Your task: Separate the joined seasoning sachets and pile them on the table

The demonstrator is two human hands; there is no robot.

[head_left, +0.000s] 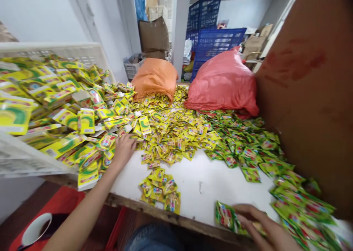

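My left hand is at the right edge of a heap of small yellow-and-green cardboard boxes. Its fingers curl at a small yellow box, fingertips partly hidden. Near the table's front edge, my right hand has its thumb and fingers closed around a few green sachets, slightly blurred. Between the hands lies a small group of yellow sachets. Beyond it spreads a large pile of yellow sachets, meeting a pile of green sachets on the right.
A white plastic crate tips boxes onto the white table from the left. An orange sack and a red sack stand behind the piles. Brown cardboard walls the right side. Blue crates are behind; a white cup is below left.
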